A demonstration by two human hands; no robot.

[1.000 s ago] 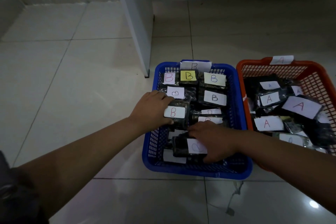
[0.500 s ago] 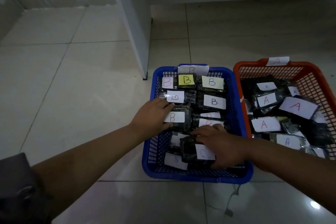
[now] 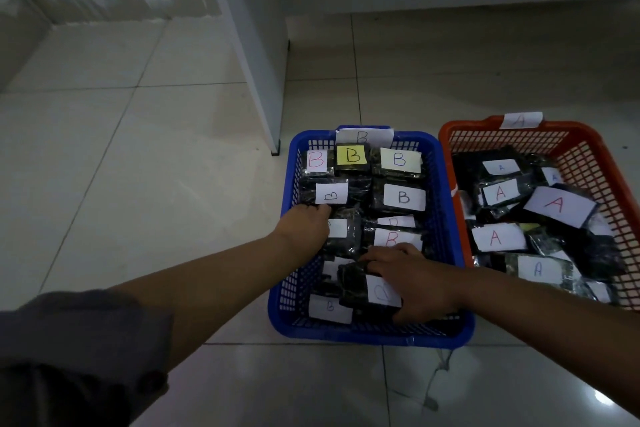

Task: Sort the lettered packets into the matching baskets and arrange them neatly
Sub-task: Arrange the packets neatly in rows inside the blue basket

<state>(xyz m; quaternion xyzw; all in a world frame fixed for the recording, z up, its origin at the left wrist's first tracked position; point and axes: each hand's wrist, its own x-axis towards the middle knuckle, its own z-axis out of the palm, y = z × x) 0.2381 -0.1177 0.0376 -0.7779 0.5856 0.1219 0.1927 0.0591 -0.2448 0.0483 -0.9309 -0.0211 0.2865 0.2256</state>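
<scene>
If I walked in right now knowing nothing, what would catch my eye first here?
Two plastic baskets side by side on the tiled floor: a blue basket packed with dark packets labelled B, and an orange basket to its right holding packets labelled A in a looser heap. Both hands are inside the blue one, the left hand on a packet at its left side and the right hand on a packet near the front. One yellow B label stands out in the back row.
</scene>
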